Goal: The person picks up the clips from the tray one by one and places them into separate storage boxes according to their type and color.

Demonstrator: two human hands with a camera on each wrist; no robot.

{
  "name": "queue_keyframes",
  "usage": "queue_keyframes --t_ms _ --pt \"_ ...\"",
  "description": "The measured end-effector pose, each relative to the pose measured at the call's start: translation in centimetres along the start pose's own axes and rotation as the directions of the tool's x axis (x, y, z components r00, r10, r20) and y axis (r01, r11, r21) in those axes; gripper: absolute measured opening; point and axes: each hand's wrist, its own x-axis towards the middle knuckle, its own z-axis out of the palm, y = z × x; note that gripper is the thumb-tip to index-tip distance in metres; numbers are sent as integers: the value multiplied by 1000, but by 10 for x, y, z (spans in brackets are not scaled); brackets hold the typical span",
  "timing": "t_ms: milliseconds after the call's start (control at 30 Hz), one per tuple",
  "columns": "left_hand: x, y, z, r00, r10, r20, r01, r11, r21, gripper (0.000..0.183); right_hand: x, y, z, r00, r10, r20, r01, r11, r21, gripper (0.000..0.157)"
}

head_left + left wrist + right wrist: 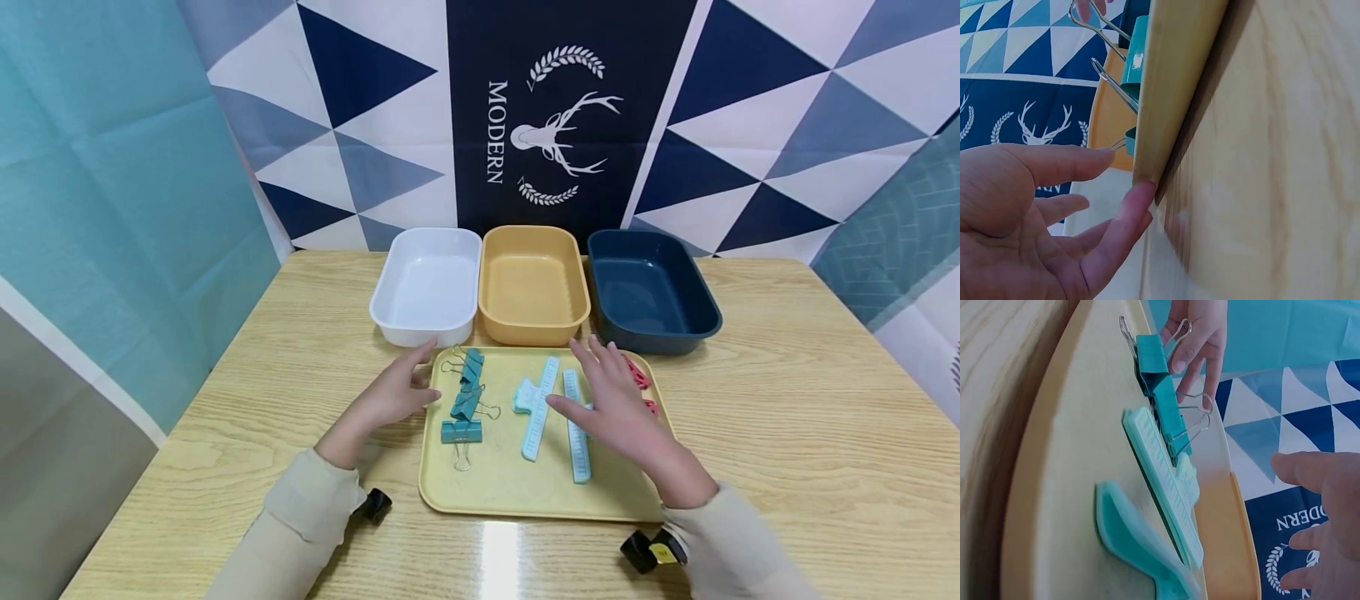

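Note:
My left hand (390,396) is at the left edge of a yellow tray (502,492), fingers relaxed and holding nothing. In the left wrist view, one fingertip (1138,197) is at the tray's rim; whether it touches I cannot tell. Several teal binder clips, among them a front one (461,432), lie beside that hand in a column. Above the tray's right side hovers my right hand (618,408), fingers spread. Below and left of it are two pale blue clips with long ruler-like bars, one left (540,408) and one right (576,429). Red clips (637,373) are partly hidden behind the right hand.
Behind the tray stand three bins side by side: white (426,287), orange-yellow (534,279) and dark blue (652,287). All are on a wooden table (787,400). A patterned cloth (390,125) hangs behind the table.

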Motion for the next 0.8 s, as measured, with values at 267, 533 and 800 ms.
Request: queue_keyframes --t_ms 267,533,800 --pt "2 -1 0 998 -65 21 66 995 -68 78 4 -9 8 1000 9 23 -10 999 44 83" --pt "5 -7 -3 998 -48 41 48 999 -20 73 9 -18 16 999 -13 47 8 993 114 83" --pt "6 -13 -5 996 -55 76 60 996 -61 73 12 -23 20 998 -7 58 -3 984 180 83"
